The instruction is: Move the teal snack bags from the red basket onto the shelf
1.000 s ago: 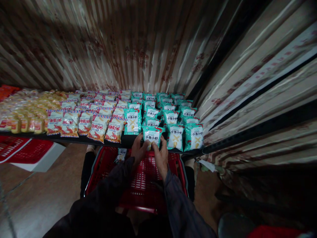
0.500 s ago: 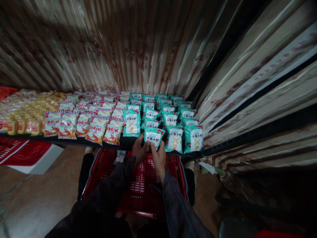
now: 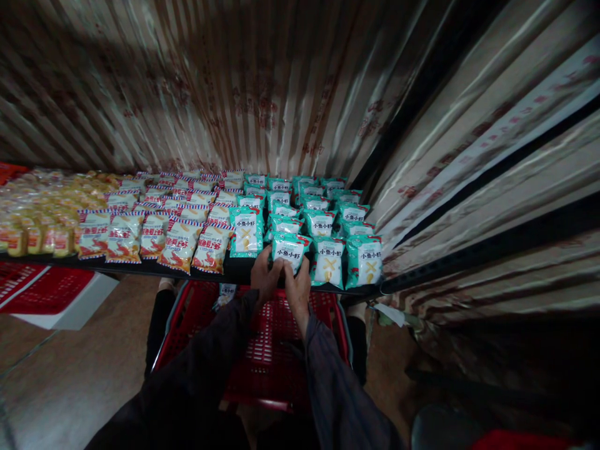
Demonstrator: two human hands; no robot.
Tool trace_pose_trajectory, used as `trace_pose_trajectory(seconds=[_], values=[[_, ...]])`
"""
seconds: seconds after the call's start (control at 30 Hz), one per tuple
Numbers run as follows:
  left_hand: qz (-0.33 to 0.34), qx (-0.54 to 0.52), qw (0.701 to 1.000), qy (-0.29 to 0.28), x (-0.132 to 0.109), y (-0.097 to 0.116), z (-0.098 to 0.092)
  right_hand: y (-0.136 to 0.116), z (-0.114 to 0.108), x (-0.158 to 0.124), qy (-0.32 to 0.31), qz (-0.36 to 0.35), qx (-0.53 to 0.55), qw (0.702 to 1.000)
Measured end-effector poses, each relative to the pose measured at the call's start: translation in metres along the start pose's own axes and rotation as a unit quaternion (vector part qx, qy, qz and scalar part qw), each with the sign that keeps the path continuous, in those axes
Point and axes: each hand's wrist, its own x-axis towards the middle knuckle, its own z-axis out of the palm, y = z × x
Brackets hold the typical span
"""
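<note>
Between my two hands is a green-and-white snack bag, upright at the front edge of the dark shelf. My left hand grips its lower left side, and my right hand grips the lower right, thumbs on the front. More green snack bags stand in rows behind it and to its right. Another green bag stands just left of it. Below my hands is a red plastic basket with a small snack bag at its far left.
White-and-orange snack bags fill the shelf's middle, with yellow packaged cakes farther left. Striped plastic sheeting hangs behind and at the right. A red-and-white box lies under the shelf at left.
Both hands still hold the same green bag in nearly the same spot. The whole view has shifted slightly; the bag appears a little higher and more upright.
</note>
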Motion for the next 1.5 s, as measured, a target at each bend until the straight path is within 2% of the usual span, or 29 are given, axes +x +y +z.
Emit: trace_pose_trajectory(seconds=[0.17,0.33,0.47,0.73,1.03,1.3,1.5], values=[[0.036,0.02,0.999,0.007,-0.005,-0.006,0.001,0.006,0.004,-0.002,0.013,-0.027,-0.017,0.999],[0.084,0.026,0.995,0.054,-0.012,-0.027,0.011,0.009,0.003,-0.007,0.01,-0.042,-0.018,0.999],[0.114,0.032,0.991,0.066,-0.015,-0.039,0.015,0.009,0.0,-0.005,-0.002,-0.043,-0.028,0.999],[0.122,0.083,0.987,0.071,-0.013,-0.04,0.016,0.014,-0.001,0.004,0.001,-0.071,-0.026,0.997],[0.159,0.108,0.979,0.07,-0.012,-0.049,0.015,0.011,-0.005,-0.006,0.003,-0.091,0.007,0.996],[0.165,0.127,0.975,0.082,-0.012,-0.045,0.018,0.016,0.001,-0.01,0.021,-0.133,-0.015,0.991],[0.186,0.127,0.971,0.078,-0.012,-0.047,0.019,0.019,0.002,-0.011,0.013,-0.127,-0.037,0.991]])
